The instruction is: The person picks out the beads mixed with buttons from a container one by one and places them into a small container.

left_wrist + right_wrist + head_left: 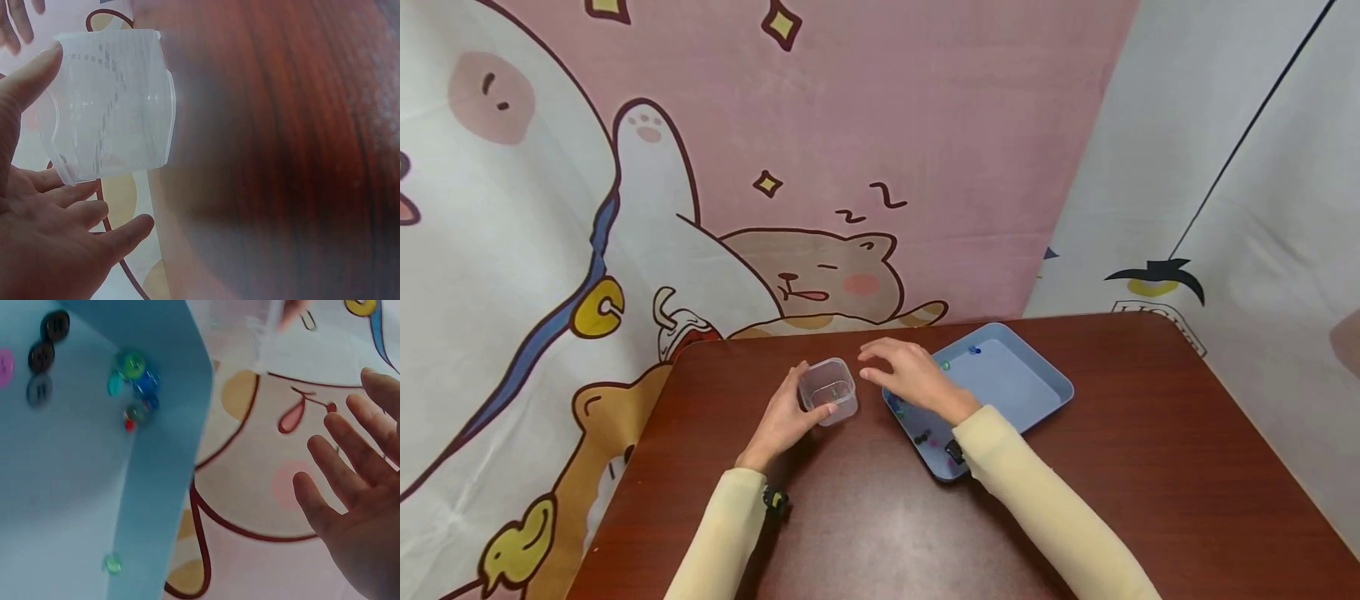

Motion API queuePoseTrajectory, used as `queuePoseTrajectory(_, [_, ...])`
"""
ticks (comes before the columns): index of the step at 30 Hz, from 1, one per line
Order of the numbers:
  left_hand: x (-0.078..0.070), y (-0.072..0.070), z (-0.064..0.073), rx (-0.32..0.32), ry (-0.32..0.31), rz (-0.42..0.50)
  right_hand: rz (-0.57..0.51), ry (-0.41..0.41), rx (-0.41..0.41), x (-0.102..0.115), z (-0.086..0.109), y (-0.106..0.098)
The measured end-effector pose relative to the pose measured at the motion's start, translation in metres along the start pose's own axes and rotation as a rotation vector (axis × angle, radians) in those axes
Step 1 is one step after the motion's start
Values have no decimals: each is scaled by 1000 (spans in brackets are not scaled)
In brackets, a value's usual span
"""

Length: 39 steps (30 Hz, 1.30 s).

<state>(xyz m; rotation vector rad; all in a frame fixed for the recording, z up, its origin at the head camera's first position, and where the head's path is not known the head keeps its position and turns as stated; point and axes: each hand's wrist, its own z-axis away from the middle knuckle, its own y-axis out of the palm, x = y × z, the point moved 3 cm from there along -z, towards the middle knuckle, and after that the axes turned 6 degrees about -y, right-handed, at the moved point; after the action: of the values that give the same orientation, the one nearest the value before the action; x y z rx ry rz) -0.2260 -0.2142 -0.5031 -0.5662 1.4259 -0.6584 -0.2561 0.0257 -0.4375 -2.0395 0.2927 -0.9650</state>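
Observation:
A clear plastic container [827, 392] is held by my left hand [786, 421], thumb on the near side and fingers on the far side. In the left wrist view, the thumb presses one wall of the container [112, 106]. A small greenish bit shows through its bottom. My right hand [913, 379] hovers over the left edge of the blue tray [1018, 387], fingers pointing toward the container without touching it. In the right wrist view, the fingers of the right hand [359, 469] are spread, with nothing seen between them.
Dark buttons [42, 356], a pink button [5, 367] and a cluster of green and blue beads [140, 378] lie in the tray. More blue beads [974, 350] sit by its far corner. Behind the brown table [880, 525] hangs a cartoon-printed cloth [970, 167].

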Motion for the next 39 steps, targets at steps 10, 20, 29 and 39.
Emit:
queuePoseTrajectory(10, [2, -2, 3, 5, 3, -1, -1, 35, -44, -9, 20, -27])
queuePoseTrajectory(20, [4, -3, 1, 1, 8, -5, 53, 63, 93, -22, 31, -25])
queuePoseTrajectory(29, [3, -3, 1, 9, 5, -2, 171, -41, 268, -34, 31, -13])
queuePoseTrajectory(39, [-1, -3, 5, 23, -10, 5, 214, -93, 379, -47, 29, -3])
